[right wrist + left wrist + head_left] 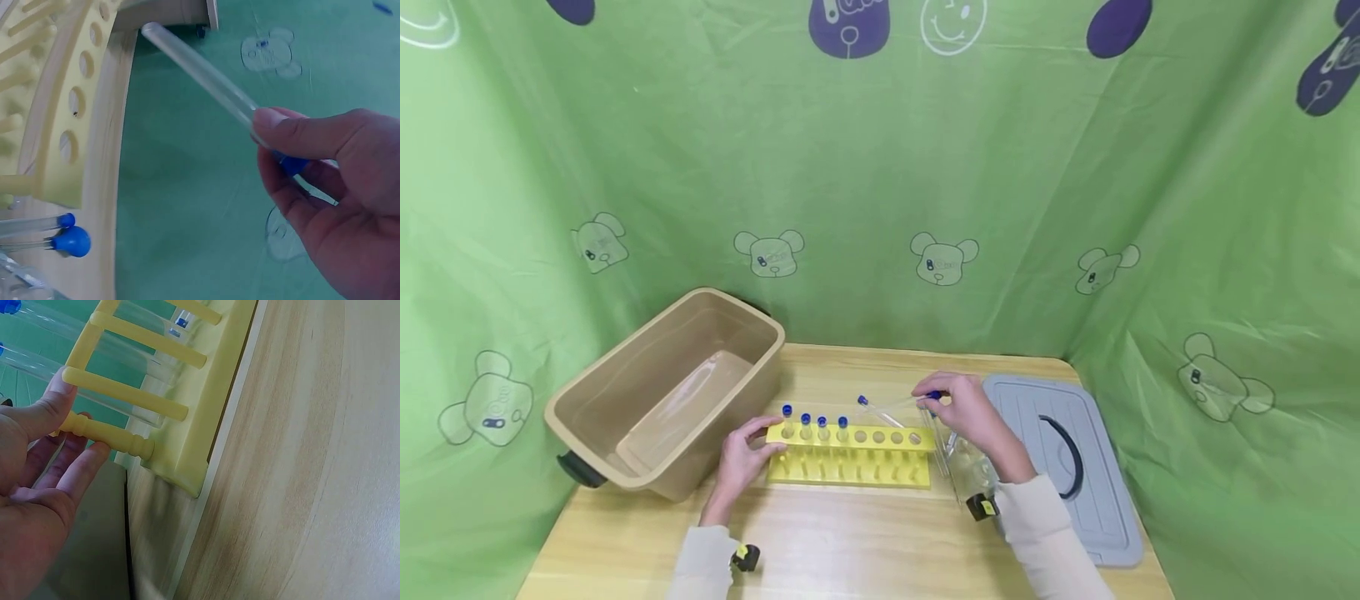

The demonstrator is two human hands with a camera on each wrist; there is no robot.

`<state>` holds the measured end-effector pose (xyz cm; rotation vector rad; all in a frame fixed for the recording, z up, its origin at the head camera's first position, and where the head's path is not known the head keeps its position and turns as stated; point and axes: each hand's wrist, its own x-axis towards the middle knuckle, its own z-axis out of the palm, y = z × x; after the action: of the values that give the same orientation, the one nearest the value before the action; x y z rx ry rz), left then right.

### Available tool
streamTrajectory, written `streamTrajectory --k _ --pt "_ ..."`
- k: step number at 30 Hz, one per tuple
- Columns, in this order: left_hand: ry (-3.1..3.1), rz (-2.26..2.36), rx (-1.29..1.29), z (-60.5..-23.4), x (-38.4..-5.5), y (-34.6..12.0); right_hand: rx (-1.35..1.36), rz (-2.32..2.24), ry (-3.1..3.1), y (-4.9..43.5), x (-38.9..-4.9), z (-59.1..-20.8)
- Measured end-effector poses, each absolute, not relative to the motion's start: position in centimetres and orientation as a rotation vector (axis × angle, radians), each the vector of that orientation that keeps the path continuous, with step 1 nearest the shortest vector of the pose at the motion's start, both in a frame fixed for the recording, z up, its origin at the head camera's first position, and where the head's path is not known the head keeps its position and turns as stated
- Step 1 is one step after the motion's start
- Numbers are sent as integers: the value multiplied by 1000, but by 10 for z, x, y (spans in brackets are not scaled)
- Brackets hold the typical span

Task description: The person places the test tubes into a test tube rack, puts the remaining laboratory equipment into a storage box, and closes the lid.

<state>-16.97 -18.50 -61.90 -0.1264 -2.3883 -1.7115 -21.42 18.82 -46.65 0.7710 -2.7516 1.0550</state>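
My left hand (pixel 743 457) grips the left end of a yellow test tube rack (pixel 850 447), thumb and fingers around its end post (pixel 122 439). Four holes at the rack's left hold clear test tubes with blue caps (pixel 806 418); the holes to the right have no tubes. My right hand (pixel 967 410) is raised behind the rack's right end. It pinches a clear test tube (pixel 203 70) near its blue cap (pixel 292 165), the rounded end pointing away from the hand. Another blue-capped tube (pixel 883 414) lies behind the rack.
Right of the rack lie a dropper with a blue bulb (pixel 72 242), another blue-capped tube (pixel 31 225) and clear glassware (pixel 973 471). A large tan bin (pixel 760 375) stands at the left. The grey lid (pixel 1105 467) with a black handle lies at the right. Green curtain (pixel 865 317) encloses the table.
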Motion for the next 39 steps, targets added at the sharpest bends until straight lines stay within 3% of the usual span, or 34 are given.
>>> streamTrajectory --k 10,16,25,39 --pt "-2382 -1722 -133 -620 -169 -186 1049 690 -2833 157 -212 -449" --pt "-2384 -1740 -106 -620 -168 -185 1113 749 -2791 144 -215 -451" --pt "-2370 -1716 -138 -621 -168 -185 935 1193 -2626 130 -214 -481" --pt "-2381 -1733 -80 -620 -169 -184 875 1281 -2469 116 -204 -520"
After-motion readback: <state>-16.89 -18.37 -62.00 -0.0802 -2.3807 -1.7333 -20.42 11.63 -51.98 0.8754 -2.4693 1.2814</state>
